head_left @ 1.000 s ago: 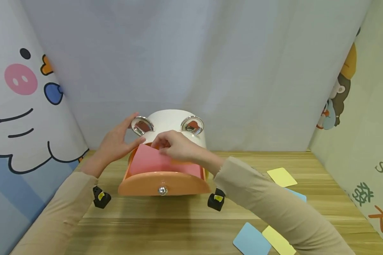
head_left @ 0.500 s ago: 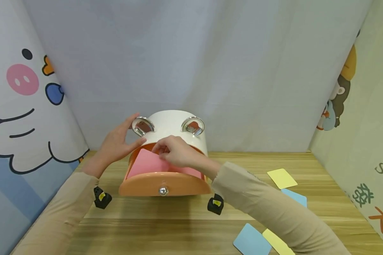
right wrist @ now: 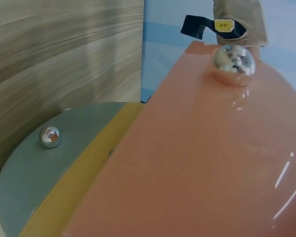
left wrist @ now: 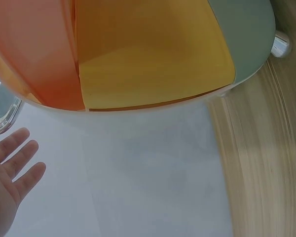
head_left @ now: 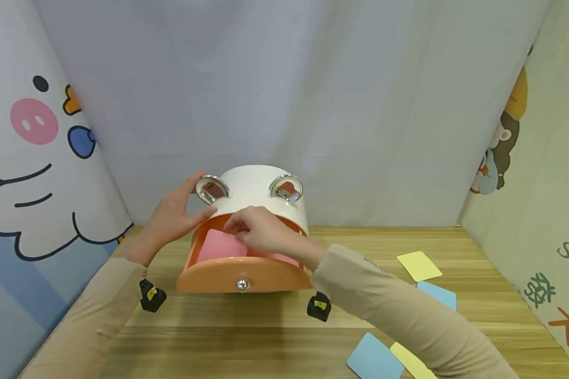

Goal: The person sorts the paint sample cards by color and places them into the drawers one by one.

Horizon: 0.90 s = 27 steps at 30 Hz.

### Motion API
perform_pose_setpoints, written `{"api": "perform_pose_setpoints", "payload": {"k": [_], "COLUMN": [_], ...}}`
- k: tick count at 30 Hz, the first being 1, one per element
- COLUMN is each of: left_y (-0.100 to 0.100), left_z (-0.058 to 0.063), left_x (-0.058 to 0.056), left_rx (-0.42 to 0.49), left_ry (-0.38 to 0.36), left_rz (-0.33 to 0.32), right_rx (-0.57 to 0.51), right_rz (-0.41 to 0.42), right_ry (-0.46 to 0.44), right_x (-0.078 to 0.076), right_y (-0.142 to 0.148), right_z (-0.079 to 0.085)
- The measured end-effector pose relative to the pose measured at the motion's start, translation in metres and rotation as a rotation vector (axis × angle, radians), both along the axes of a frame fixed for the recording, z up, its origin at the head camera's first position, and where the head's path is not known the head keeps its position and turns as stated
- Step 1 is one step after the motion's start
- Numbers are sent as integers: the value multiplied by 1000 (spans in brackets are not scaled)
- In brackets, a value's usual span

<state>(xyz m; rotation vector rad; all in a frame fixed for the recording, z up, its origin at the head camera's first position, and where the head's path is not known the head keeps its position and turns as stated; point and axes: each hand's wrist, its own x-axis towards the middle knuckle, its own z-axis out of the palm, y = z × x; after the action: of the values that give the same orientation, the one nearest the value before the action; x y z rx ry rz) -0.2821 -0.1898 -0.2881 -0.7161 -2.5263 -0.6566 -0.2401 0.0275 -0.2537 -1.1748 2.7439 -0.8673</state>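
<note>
A white, rounded cabinet (head_left: 251, 187) with two chrome loops on top stands on the table. Its orange top drawer (head_left: 208, 276), with a silver knob, is pulled out. A pink card (head_left: 220, 246) leans inside the drawer, and my right hand (head_left: 258, 229) pinches its upper edge from above. More pink shows to the right, partly under that hand. My left hand (head_left: 173, 218) rests at the cabinet's upper left corner, thumb near the front rim. The left wrist view shows its fingers (left wrist: 20, 160) straight and spread. Lower down are a yellow drawer (left wrist: 153, 59) and a green drawer (right wrist: 44, 168).
To the right lie a yellow card (head_left: 419, 266) and a blue card (head_left: 438, 295). Nearer the front are another blue card (head_left: 375, 357) and a yellow card (head_left: 410, 362), partly hidden by the right sleeve. A pale curtain (head_left: 384, 131) hangs behind the cabinet.
My right hand has moved down slightly with the pink card, which now sits lower in the orange drawer. The left hand stays at the cabinet.
</note>
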Motion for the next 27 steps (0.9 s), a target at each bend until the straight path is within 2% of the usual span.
{"api": "perform_pose_setpoints", "payload": {"k": [8, 15, 21, 27], "left_y": [0, 0, 0, -1], "left_z": [-1, 1, 1, 1], "left_x": [-1, 0, 2, 1], "left_rx": [2, 5, 6, 0], "left_ry": [0, -24, -43, -42], "left_rz": [3, 1, 2, 4], "right_rx": [-17, -155, -389, -585], "right_rz": [17, 2, 17, 80], "right_ry": [36, 9, 3, 73], "right_x": [-1, 4, 27, 58], "right_y": [5, 21, 42, 46], "right_z": [2, 16, 22, 2]}}
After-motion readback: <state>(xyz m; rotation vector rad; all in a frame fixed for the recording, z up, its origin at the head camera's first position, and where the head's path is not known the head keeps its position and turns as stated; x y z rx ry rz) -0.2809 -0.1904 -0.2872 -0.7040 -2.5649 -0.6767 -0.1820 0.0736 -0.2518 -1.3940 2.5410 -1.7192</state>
